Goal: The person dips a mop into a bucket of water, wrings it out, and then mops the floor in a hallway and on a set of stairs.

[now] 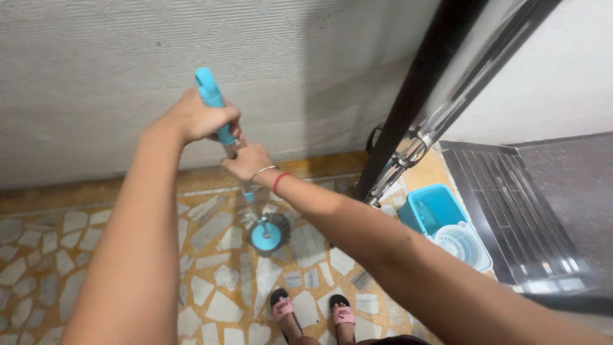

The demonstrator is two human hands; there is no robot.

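I hold a spin mop upright in front of me. My left hand (pixel 198 118) grips the blue top of the mop handle (pixel 211 96). Just below it, my right hand (pixel 246 161) closes around the metal shaft; a red band and a thin bangle sit on that wrist. The round blue mop head (pixel 265 234) with its grey strands rests on the mosaic stone floor (pixel 211 281), close to the base of the white textured wall (pixel 128 76).
A blue mop bucket (pixel 440 217) with a white spinner basket (pixel 463 246) stands to the right. A dark door frame with metal hinges (pixel 408 153) slants down beside it, and a dark ribbed threshold (pixel 511 204) lies beyond. My feet in pink-strapped sandals (pixel 313 313) stand below.
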